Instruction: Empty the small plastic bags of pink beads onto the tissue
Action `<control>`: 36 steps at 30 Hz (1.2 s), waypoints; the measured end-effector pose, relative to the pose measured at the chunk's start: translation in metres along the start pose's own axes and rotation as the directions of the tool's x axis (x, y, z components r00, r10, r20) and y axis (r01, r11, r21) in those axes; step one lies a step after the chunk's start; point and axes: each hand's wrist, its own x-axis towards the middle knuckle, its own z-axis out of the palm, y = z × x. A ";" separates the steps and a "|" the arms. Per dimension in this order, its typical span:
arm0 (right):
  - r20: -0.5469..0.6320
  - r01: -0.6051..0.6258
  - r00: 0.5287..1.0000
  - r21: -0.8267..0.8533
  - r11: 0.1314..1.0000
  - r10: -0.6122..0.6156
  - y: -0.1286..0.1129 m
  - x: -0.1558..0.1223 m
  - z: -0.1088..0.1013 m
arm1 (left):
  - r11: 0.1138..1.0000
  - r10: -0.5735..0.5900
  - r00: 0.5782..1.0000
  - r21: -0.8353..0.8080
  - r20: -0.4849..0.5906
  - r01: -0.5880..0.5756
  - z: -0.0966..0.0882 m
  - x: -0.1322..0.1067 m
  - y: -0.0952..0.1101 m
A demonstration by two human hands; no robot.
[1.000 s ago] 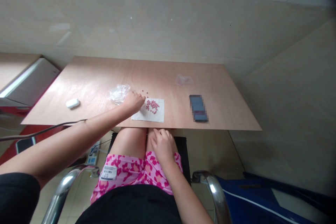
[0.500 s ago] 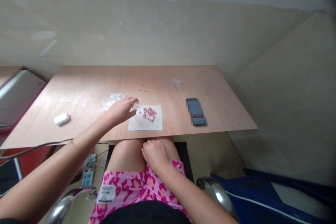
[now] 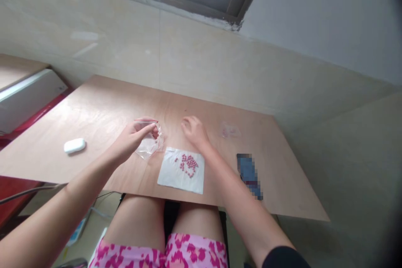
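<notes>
My left hand (image 3: 133, 137) is closed, thumb and fingers pinching a small clear plastic bag (image 3: 159, 139). More clear zip bags (image 3: 145, 150), one with a red strip along its edge, lie on the table just behind and beneath that hand. My right hand (image 3: 195, 130) rests low over the table beyond the paper, its fingers curled together; whatever is in them is hidden. A tiny red bead (image 3: 185, 110) lies just past its fingertips. Several pink-red beads (image 3: 190, 163) are spread on a white paper sheet (image 3: 169, 178) between my arms.
The wooden table (image 3: 113, 96) stands against a tiled wall. A white rounded case (image 3: 74, 146) sits on its left side. To the right lie a clear bag with some reddish pieces (image 3: 230, 130) and a dark phone (image 3: 249, 173), close to my right forearm.
My right hand has risen from my lap to the table beyond the paper. My left hand has drawn away from the paper's edge, still with the small bag. The head view has tilted and shifted.
</notes>
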 end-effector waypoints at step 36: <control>0.472 0.248 0.868 -0.136 0.959 -0.158 0.055 0.055 -0.004 | 0.851 -0.214 0.977 -0.496 -0.025 0.174 -0.016 -0.011 -0.027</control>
